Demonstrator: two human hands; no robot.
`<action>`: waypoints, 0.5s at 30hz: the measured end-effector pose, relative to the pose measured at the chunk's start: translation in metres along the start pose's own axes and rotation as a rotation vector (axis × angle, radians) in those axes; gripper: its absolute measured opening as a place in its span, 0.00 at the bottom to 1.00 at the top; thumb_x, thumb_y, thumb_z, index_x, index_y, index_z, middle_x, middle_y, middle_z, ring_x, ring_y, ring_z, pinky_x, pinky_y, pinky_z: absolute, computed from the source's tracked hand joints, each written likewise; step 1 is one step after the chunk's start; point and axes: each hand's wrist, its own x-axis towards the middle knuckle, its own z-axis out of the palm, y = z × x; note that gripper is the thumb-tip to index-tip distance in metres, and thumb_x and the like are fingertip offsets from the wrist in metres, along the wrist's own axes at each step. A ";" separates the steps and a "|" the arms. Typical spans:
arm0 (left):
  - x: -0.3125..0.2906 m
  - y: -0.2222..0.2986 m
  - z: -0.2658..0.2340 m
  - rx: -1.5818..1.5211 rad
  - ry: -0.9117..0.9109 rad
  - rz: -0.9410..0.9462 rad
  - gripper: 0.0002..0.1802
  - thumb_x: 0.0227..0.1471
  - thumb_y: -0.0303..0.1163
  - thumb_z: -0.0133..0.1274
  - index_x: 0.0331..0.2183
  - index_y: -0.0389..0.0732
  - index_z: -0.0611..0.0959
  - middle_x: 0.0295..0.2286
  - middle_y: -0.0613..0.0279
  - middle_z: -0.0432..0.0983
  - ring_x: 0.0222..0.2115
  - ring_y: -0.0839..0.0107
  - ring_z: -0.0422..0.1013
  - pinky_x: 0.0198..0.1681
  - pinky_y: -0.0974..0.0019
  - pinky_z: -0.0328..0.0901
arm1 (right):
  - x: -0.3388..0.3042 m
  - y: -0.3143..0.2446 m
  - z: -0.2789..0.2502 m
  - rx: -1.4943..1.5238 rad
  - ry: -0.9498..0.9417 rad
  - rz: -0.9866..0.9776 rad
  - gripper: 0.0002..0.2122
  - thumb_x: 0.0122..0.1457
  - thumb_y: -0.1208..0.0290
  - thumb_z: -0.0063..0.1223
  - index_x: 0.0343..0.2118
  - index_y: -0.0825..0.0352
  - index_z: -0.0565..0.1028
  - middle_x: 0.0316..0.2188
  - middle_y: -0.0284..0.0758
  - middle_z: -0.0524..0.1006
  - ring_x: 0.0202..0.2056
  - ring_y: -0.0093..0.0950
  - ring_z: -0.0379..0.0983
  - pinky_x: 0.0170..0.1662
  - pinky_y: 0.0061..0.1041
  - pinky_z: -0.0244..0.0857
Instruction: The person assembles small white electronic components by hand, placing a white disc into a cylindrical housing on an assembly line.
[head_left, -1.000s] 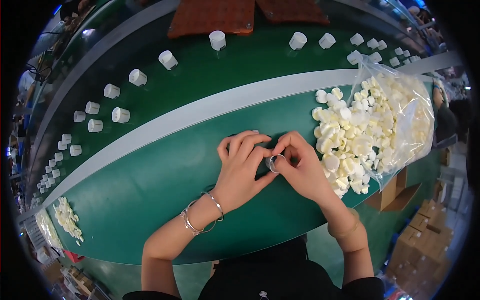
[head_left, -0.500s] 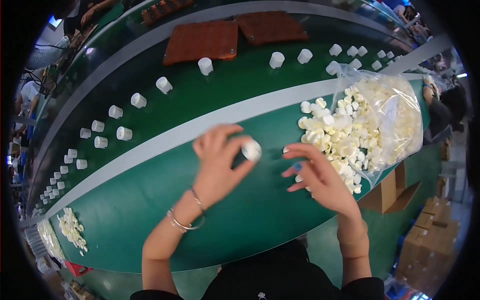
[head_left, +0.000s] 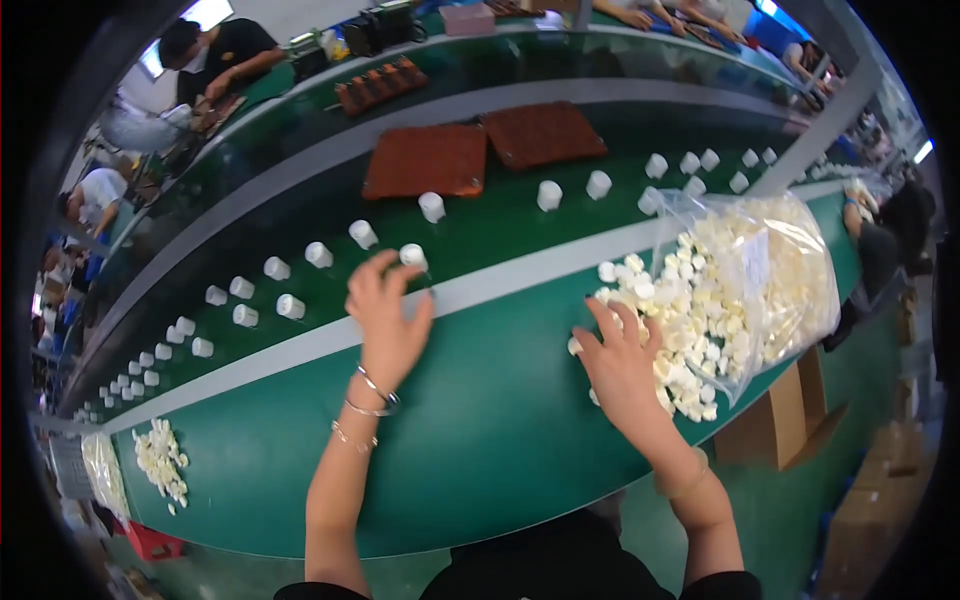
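Observation:
My left hand (head_left: 388, 315) reaches over the pale edge strip of the belt, thumb and fingers apart. Right at its index fingertip stands a small white cylinder (head_left: 412, 257) on the green belt; whether they touch I cannot tell. At the left border of a loose pile of cream-white caps (head_left: 690, 300), my right hand (head_left: 625, 370) is open with fingers spread. One white cap (head_left: 574, 346) lies by its thumb tip. Part of the pile is hidden under that hand.
A clear plastic bag (head_left: 790, 280) of caps lies at the right on the green worktop (head_left: 490, 430). White cylinders (head_left: 277, 268) line the belt, with two reddish-brown trays (head_left: 425, 160) beyond. A smaller cap heap (head_left: 160, 460) is far left; an open carton (head_left: 775, 415) stands below right.
My left hand has gone from above the worktop, pinching a white cylinder, to the belt, and its fingers have parted. My right hand's fingers have spread at the pile. The view has tilted up.

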 end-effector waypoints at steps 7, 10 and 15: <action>-0.056 0.069 0.006 -0.874 -0.461 -0.207 0.12 0.52 0.25 0.53 0.41 0.37 0.75 0.37 0.58 0.74 0.38 0.68 0.72 0.45 0.67 0.65 | 0.015 -0.021 -0.007 0.535 -0.034 -0.011 0.07 0.49 0.76 0.58 0.31 0.64 0.73 0.39 0.33 0.74 0.41 0.31 0.71 0.46 0.34 0.60; -0.065 0.063 0.039 -1.379 -0.332 -0.367 0.09 0.57 0.24 0.47 0.41 0.36 0.74 0.35 0.61 0.75 0.34 0.76 0.72 0.39 0.73 0.68 | 0.030 -0.035 -0.002 1.022 -0.172 0.089 0.06 0.51 0.79 0.57 0.32 0.69 0.73 0.35 0.36 0.75 0.32 0.31 0.74 0.35 0.27 0.67; -0.062 0.050 0.048 -1.359 -0.327 -0.384 0.07 0.59 0.26 0.43 0.38 0.36 0.73 0.31 0.65 0.72 0.31 0.79 0.69 0.37 0.74 0.66 | 0.038 -0.036 0.003 1.184 -0.132 -0.106 0.11 0.53 0.82 0.55 0.40 0.70 0.74 0.32 0.39 0.75 0.31 0.26 0.76 0.36 0.22 0.70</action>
